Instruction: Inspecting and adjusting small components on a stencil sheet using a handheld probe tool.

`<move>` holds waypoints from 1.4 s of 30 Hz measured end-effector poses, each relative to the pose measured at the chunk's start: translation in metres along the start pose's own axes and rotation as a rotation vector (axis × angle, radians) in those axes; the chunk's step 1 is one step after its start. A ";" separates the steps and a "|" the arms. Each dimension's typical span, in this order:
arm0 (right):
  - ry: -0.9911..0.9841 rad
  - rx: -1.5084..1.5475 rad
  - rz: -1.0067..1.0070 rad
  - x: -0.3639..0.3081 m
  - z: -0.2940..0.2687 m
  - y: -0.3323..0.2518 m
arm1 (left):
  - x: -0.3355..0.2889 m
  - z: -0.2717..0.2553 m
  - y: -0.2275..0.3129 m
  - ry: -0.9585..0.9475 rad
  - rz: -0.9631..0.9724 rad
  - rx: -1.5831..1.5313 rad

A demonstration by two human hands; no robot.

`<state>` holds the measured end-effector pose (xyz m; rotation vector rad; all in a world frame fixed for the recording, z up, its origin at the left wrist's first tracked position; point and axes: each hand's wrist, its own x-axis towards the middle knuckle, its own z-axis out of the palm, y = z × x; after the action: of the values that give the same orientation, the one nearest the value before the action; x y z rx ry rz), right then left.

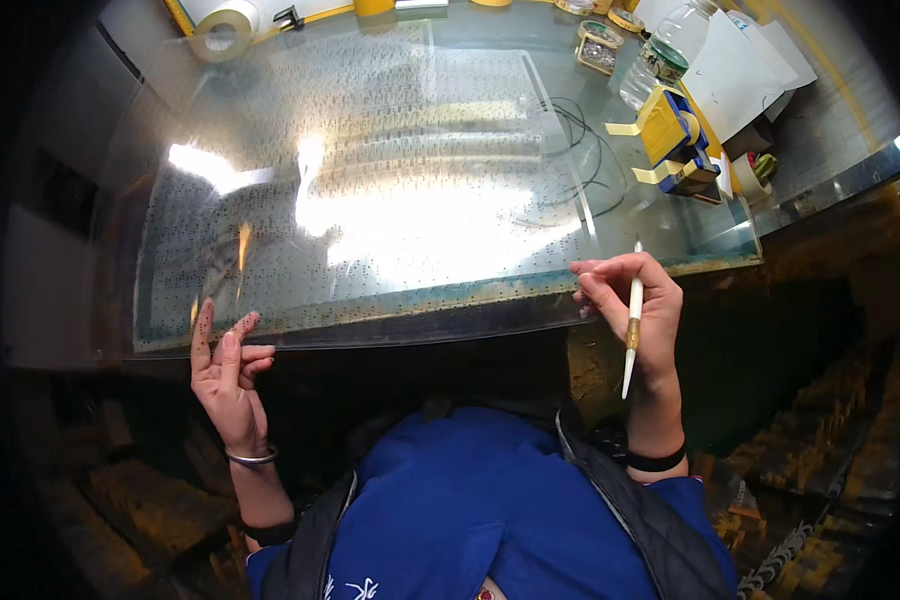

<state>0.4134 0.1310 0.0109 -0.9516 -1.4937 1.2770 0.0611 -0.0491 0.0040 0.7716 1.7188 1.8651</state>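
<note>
A large clear sheet printed with rows of small dark dots (230, 200) lies over a glass tabletop, its near edge overhanging the front. My left hand (232, 375) is at the sheet's near left corner. Dots show across its index and middle fingers, so these lie beneath the sheet, with the thumb at the edge. My right hand (642, 310) is at the near right edge, closed around a slim white pen-like tool with a gold band (636, 300). The tool stands with its thin dark tip pointing away from me; its exact kind is unclear. Bright glare hides the sheet's middle.
A blue-and-yellow tape dispenser (675, 140) stands at the right, near thin dark cords (595, 160). Behind it are a clear plastic bottle (667, 55), white papers (740, 75) and small open tins (598, 48). A tape roll (226, 32) is far left.
</note>
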 end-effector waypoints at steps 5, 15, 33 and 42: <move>-0.040 0.015 -0.121 0.005 0.006 -0.002 | 0.003 -0.006 -0.003 0.064 0.096 -0.023; -0.078 0.034 -0.133 0.011 0.020 -0.001 | 0.003 -0.023 -0.005 0.124 0.194 -0.029; -0.090 0.018 -0.216 0.009 0.026 -0.006 | 0.004 -0.027 -0.003 0.162 0.271 -0.051; -0.100 0.025 -0.262 0.006 0.025 -0.006 | 0.004 -0.030 -0.003 0.179 0.301 -0.059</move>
<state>0.3882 0.1289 0.0172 -0.6579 -1.6162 1.1624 0.0377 -0.0674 0.0002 0.9047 1.7212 2.2359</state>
